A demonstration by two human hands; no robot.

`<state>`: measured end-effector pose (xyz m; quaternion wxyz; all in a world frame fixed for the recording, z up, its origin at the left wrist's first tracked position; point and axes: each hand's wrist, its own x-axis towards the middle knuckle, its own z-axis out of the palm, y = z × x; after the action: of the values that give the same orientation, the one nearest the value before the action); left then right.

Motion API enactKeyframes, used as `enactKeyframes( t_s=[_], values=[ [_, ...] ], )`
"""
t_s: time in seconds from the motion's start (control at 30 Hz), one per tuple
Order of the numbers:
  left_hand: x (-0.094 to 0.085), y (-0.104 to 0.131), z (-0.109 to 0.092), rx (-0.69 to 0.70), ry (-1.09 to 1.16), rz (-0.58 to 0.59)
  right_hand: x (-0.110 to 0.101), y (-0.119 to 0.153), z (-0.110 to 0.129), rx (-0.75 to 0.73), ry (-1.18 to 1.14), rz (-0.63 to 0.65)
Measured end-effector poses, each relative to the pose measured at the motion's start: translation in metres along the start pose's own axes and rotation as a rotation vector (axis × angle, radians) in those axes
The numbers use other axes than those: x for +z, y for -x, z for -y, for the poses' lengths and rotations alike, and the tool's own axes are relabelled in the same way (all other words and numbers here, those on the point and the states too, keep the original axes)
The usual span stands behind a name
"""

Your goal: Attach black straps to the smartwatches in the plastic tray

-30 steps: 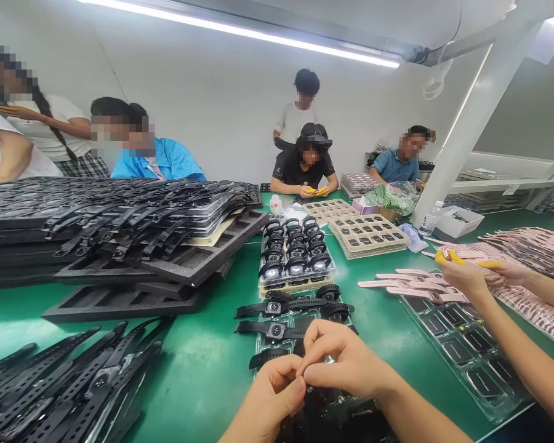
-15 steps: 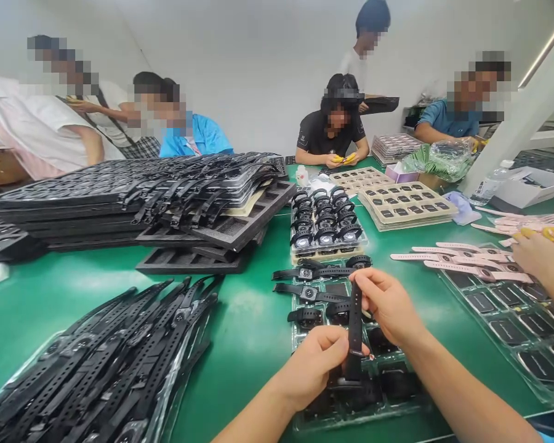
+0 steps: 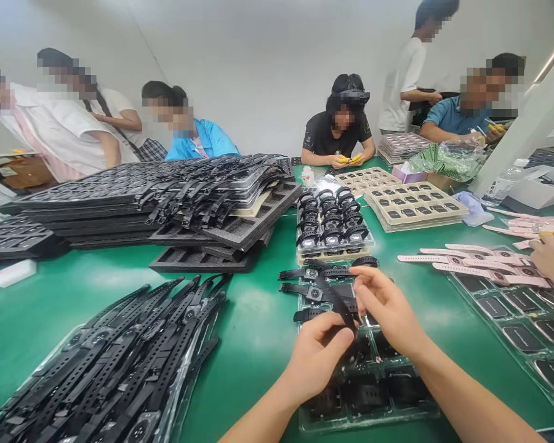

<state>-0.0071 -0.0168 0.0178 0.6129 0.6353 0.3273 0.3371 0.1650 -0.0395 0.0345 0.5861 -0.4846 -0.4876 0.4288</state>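
Left hand grasps a black watch band, its long axis slanting forward and leftward above the clear compartmented tray; right hand just to its right, fingers loosely parted and holding nothing visible, all over the green counter.

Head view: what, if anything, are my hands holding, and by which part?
Your left hand grips a black strap by its near part. The right hand is open beside it; whether it touches the strap cannot be told.
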Motion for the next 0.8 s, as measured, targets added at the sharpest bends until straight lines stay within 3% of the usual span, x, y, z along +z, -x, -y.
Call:
enactKeyframes(
  t_s=[0.13, 0.2, 0.37, 0.53, 0.8],
  values=[
    [-0.009, -0.001, 0.001, 0.348, -0.408, -0.21, 0.006, 0.008, 0.002, -0.094, 0.258, 0.209],
    [-0.01, 0.0, 0.004, 0.474, -0.519, -0.236, 0.008, 0.008, -0.001, -0.077, 0.269, 0.193],
    [-0.01, 0.001, 0.008, 0.621, -0.6, -0.27, 0.006, 0.001, -0.01, 0.074, 0.041, 0.112],
    [-0.012, -0.005, 0.009, 0.913, -0.736, -0.3, 0.006, -0.002, -0.009, 0.091, 0.018, 0.116],
    [-0.013, -0.006, 0.01, 1.009, -0.875, -0.326, 0.008, 0.005, -0.012, 0.023, 0.207, 0.102]
  ],
)
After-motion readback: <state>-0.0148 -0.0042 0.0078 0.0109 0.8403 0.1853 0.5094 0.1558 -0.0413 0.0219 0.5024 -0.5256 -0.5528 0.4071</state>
